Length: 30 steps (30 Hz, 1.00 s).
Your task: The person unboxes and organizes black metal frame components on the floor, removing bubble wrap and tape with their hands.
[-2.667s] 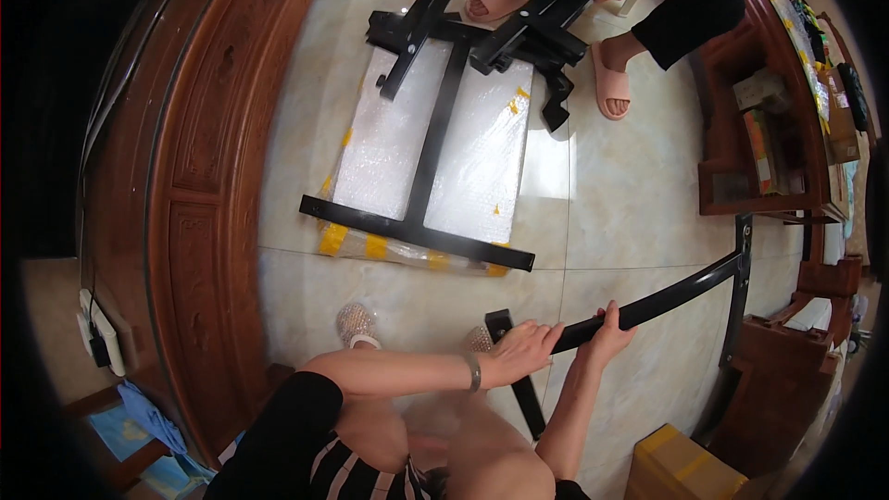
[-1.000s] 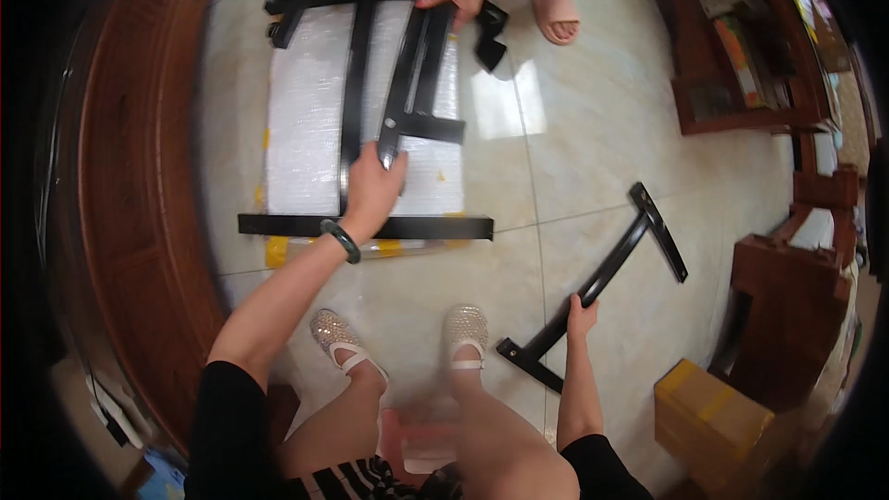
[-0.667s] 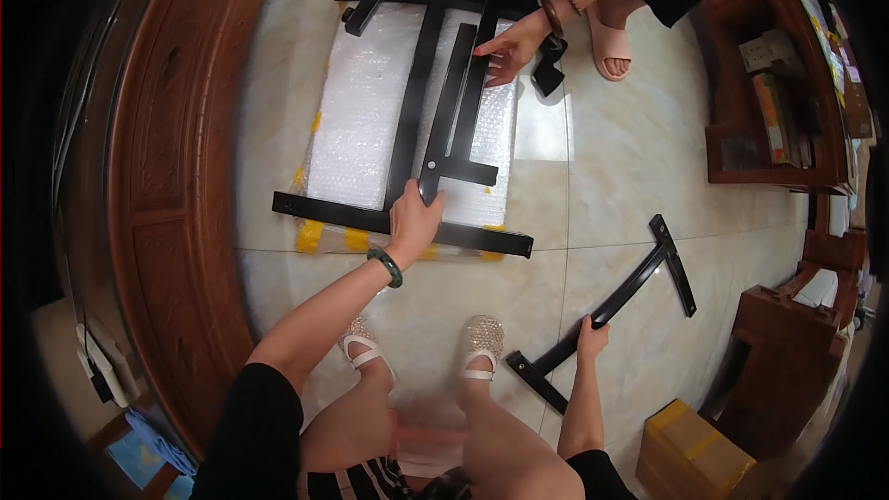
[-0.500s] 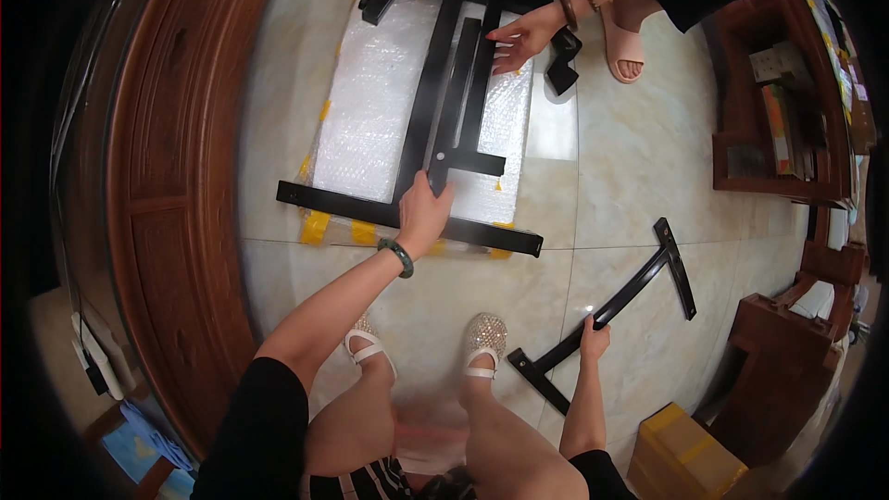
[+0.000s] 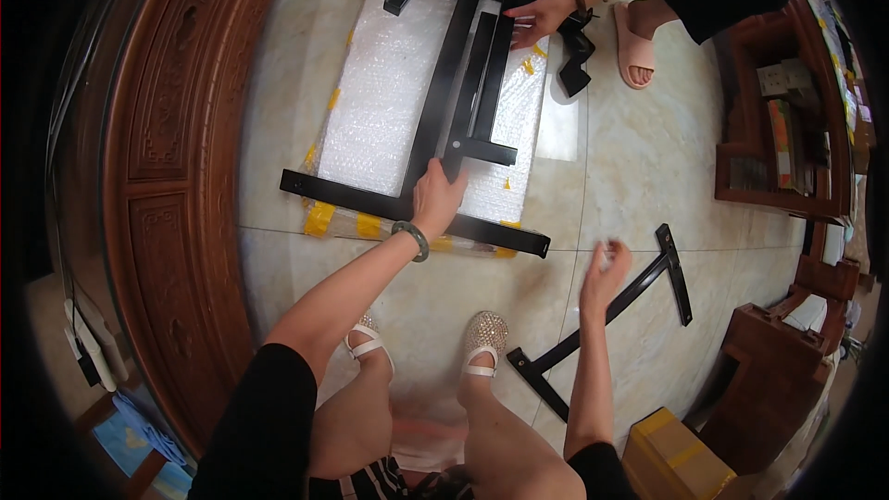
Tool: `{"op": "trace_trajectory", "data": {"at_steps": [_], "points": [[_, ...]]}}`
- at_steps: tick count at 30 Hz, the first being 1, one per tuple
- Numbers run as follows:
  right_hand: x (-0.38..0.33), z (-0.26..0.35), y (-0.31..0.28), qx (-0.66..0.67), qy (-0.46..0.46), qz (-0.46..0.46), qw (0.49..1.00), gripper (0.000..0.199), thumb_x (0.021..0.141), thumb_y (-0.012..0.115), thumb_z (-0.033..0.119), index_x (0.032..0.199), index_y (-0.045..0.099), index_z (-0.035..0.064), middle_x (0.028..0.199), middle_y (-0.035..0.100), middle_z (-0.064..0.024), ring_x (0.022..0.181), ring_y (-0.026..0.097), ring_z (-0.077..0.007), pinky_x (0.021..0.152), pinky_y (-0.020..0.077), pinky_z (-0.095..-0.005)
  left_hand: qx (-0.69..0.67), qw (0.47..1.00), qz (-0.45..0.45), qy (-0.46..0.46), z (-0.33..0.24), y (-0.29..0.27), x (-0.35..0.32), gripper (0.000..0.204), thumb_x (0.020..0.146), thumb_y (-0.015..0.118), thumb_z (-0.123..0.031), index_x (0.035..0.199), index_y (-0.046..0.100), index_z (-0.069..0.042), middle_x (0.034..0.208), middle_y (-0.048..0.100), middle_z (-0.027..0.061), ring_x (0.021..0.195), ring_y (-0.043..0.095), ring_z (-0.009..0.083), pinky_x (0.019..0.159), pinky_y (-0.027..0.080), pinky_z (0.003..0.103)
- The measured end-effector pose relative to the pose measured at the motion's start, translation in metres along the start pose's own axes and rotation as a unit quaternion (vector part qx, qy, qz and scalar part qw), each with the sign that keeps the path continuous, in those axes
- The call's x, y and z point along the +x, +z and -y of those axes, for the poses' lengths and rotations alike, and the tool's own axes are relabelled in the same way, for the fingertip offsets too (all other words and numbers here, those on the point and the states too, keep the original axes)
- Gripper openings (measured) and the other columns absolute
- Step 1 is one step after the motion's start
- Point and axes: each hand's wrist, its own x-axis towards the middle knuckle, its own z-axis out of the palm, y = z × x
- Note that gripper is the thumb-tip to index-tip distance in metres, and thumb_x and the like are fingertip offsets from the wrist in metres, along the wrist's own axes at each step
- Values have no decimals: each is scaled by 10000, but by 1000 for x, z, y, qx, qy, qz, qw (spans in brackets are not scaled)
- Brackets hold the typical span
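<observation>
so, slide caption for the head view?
Left hand grips black frame part over bubble-wrapped panel; right hand open, empty.

Floor point(image 5: 648, 162): pale marbled tile, beige to grey, glossy, with thin dark seams point(image 5: 722, 250). Bright patch of reflected light point(image 5: 560, 130) on it, far side, right of centre. Left: reddish-brown wooden cabinet point(image 5: 176, 190), carved panels point(image 5: 159, 97), running near to far. Far right: open wooden shelf unit point(image 5: 748, 111), pale box point(image 5: 785, 79) inside. Near right: dark wooden furniture piece point(image 5: 755, 356), kind unclear.
</observation>
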Motion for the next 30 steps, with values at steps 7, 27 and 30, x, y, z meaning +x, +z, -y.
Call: {"op": "trace_trajectory", "data": {"at_steps": [7,27,30], "points": [[90,170,143,23,-95,190,977,872,752,687,514,1265,401,-131,1011,622,-288,950,616,-407,809,502,-419,11,1000,2,-7,-6,11,-3,472,848,633,-277,1101,486,93,882,638,283,866,615,442,754,488,469],[82,215,200,-8,48,246,968,885,690,677,500,1264,346,-87,909,654,-259,855,650,-399,769,511,-440,84,986,15,143,65,-91,10,414,862,613,-202,1199,554,31,1016,645,228,913,622,378,774,498,414],[84,206,204,-11,55,250,967,874,686,686,510,1236,386,-99,984,621,-283,927,621,-406,807,498,-442,86,988,108,75,45,-81,6,454,856,646,-199,1244,535,10,1040,642,236,959,639,352,801,508,371]]}}
